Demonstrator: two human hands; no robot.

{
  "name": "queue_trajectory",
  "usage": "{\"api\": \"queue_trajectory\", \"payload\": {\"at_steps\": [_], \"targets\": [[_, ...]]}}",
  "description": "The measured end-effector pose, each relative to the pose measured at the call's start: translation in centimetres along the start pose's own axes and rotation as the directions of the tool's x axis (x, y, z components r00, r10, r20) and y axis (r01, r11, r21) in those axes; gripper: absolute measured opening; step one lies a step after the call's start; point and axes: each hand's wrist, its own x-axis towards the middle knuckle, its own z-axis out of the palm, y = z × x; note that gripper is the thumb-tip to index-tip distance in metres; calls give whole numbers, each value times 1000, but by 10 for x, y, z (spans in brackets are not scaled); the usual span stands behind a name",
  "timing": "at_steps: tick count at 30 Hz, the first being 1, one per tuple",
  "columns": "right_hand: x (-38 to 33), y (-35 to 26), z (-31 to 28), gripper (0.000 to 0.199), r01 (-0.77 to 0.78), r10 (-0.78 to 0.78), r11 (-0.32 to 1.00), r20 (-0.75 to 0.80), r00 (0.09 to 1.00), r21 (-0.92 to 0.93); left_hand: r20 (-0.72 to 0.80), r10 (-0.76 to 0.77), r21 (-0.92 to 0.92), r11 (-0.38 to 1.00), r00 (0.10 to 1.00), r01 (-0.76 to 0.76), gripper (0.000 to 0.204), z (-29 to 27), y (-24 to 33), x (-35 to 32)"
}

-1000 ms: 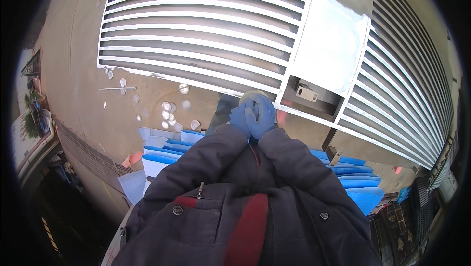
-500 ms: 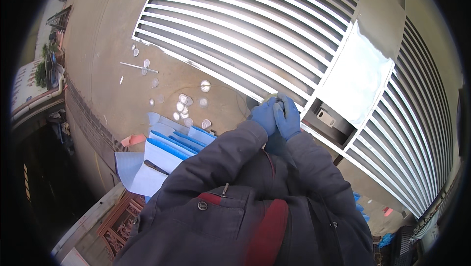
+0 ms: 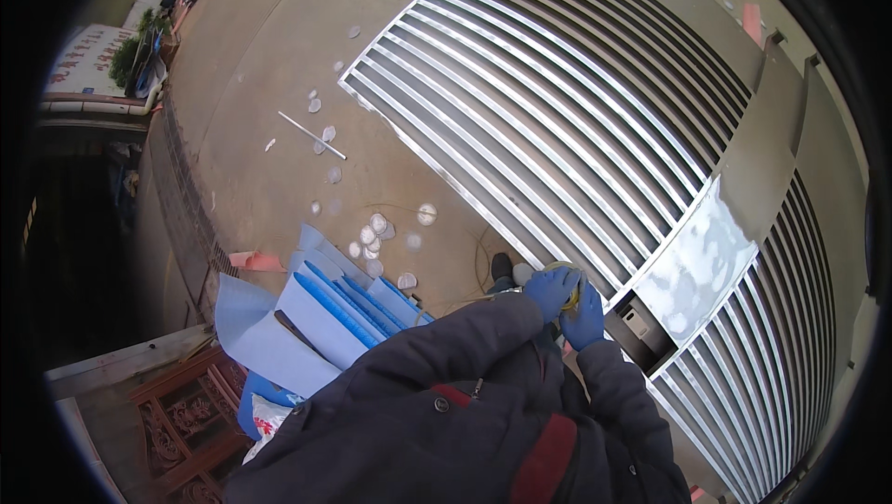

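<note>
We cannot make out the small yellowish thing point(image 3: 569, 283) pressed between our left hand point(image 3: 550, 290) and right hand point(image 3: 585, 316); the gloves cover most of it. Below the hands, our jacket point(image 3: 446, 420) hides our legs, and only one shoe tip point(image 3: 503, 268) shows.

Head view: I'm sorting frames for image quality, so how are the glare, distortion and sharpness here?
Head view: daylight is even; a bright patch of glare washes out the metal panel; the straight bars of the slatted gate bow toward the dark rim; the left hand and right hand in blue gloves look reasonably sharp.
</note>
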Motion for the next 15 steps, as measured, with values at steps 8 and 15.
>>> {"api": "queue_trajectory", "payload": {"at_steps": [8,15], "targets": [[14,-18,1,107,-37,25,984,-70,997,-174,37,81,-92,993,996,-77,89,-9,-6,7],[8,-11,3,104,-53,33,975,-96,995,-217,185,66,-42,997,980,-60,95,-25,5,14]]}}
